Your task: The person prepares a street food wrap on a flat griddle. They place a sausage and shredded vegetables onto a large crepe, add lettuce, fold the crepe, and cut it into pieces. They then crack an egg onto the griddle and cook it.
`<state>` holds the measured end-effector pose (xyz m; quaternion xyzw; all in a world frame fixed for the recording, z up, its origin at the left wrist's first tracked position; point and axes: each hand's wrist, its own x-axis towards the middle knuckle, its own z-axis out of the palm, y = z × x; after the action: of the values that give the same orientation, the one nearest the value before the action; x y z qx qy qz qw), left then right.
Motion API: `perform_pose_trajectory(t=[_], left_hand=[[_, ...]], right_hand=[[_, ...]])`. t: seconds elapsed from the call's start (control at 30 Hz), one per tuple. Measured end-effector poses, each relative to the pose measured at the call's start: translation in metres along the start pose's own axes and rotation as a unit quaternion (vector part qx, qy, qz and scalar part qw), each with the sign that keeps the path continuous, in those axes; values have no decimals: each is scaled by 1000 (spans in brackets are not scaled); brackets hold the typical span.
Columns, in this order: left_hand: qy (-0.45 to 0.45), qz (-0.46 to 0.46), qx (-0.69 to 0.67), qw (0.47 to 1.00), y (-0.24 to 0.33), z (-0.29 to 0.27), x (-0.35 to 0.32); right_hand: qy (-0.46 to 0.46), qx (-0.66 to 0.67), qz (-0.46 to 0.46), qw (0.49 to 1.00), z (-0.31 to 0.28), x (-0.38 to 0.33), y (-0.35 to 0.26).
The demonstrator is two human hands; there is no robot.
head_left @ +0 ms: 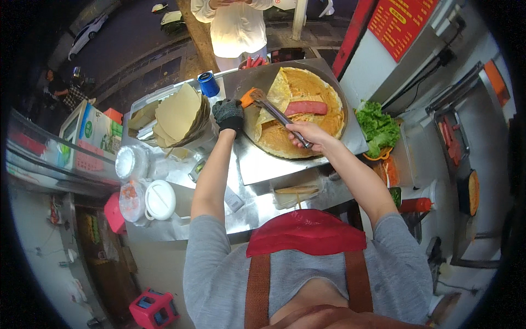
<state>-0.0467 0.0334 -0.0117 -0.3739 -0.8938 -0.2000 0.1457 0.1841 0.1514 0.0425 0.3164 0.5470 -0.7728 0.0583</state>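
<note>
Right hand point(307, 135): fingers wrapped around orange-tipped tongs point(276, 112). Left hand point(228, 115): black-gloved, beside the tips; grip cannot be told. Crepe point(323, 88): sauced, beneath the tongs, left side folded, pink sausage point(307, 107) atop. Step, apparently: folding; next seemingly calls for gentle tucking.

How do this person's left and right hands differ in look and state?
The left hand wears a dark, speckled glove; the right hand is bare. The right hand grips the orange-tipped tool by its handle, while the left hand is beside its orange end, contact unclear. Both reach forward from short grey sleeves.
</note>
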Motion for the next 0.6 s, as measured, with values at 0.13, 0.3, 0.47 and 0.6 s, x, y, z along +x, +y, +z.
perform_pose_trajectory(t=[0.13,0.3,0.47,0.6], left_hand=[[46,19,-48,998,8,-5,-3],[26,155,-78,984,66,-43,-28],[-51,237,51,969,83,-36,-41],[-134,63,-24,989,81,-45,-23]], right_hand=[[8,14,-46,999,1,-18,11],[86,74,-99,989,-30,-91,16],[160,118,-118,973,-56,-157,32],[204,179,-112,956,-74,-191,56]])
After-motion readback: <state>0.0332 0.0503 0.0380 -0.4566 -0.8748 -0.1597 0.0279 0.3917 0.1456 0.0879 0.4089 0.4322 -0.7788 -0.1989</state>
